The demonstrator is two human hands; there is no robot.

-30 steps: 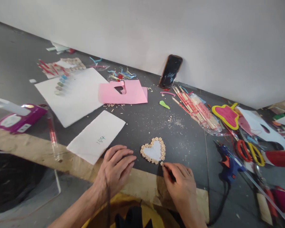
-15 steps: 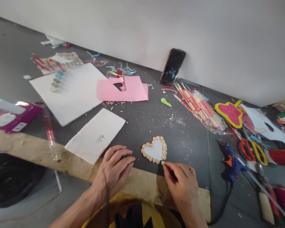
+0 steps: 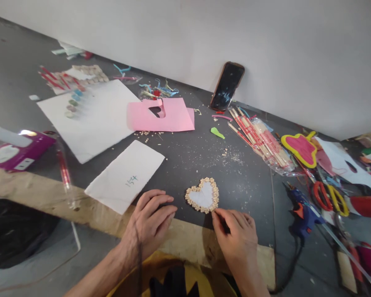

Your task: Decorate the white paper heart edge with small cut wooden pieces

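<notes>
A white paper heart [image 3: 202,197] lies on the dark tabletop, edged with small pale bead-like pieces [image 3: 216,193]. My right hand [image 3: 236,231] is at its lower tip, thumb and index finger pinched together on a small pale piece that touches the border; the fingertips mostly hide it. To the left of the heart, my left hand [image 3: 153,216] rests with loosely curved fingers slightly apart, holding nothing. Beside that hand lies a white paper [image 3: 125,175] marked "154".
Pink paper [image 3: 176,115] with a heart cutout, a large white sheet [image 3: 95,123] and a leaning phone [image 3: 228,86] are farther back. On the right are a blue glue gun [image 3: 304,216], scissors [image 3: 321,196] and bagged sticks [image 3: 270,144]. A purple box [image 3: 21,150] stands left.
My right hand's pinched piece, earlier just below the heart's tip, now meets the border. My left hand stays nearly still. The view has shifted slightly.
</notes>
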